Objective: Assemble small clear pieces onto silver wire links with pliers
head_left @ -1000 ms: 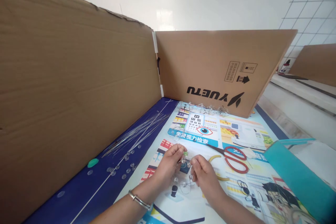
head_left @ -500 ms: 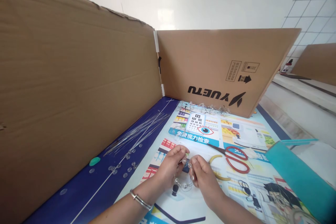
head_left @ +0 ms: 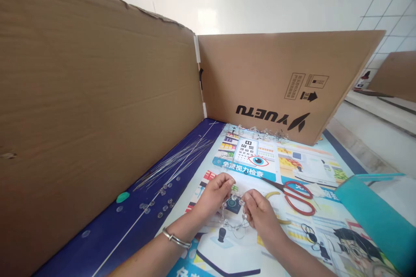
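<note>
Beaded wire loop [head_left: 225, 222], head view: located between the hands, above the printed sheet [head_left: 234, 256]. Left hand [head_left: 218, 191] and right hand [head_left: 258, 208] are both nearly closed, fingertips apparently pinching the loop; exact contact is too fine to confirm. Risk: should either pinch slacken, springy wire could spread and shed beads. Scissors [head_left: 285, 187] near the right hand could snag it.

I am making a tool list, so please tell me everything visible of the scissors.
The scissors have two red loop handles and dark, metal-looking blades that look closed. They lie flat on the printed sheet, beyond the right hand, blades pointing left, handles right. No hand touches them.
</note>
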